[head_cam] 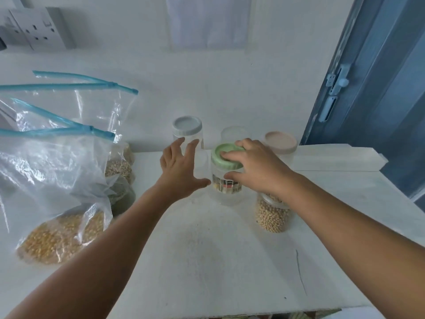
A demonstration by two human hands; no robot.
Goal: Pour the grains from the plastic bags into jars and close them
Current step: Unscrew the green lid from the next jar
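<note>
White tabletop (207,261) under my view, set against a pale wall, with the green-lidded jar (226,180) standing near its far middle. I judge this jar light and rigid: clear, thin-walled plastic that looks empty, so it could skid or tip if twisted one-handed, and its smooth sides look slippery. I would steady the body low, by the printed label, and turn the ribbed green lid (226,156) by its rim. My right hand (255,166) grips that lid, fingers curled over the top and thumb against the jar just below. My left hand (179,166) hovers just left of the jar with fingers spread, holding nothing. Just right of it, under my right wrist, stands a jar of soybeans (272,214); behind it are a grey-lidded jar (187,132) and a pink-lidded jar (280,143). Well left lie zip bags, one holding corn kernels (59,236).
</note>
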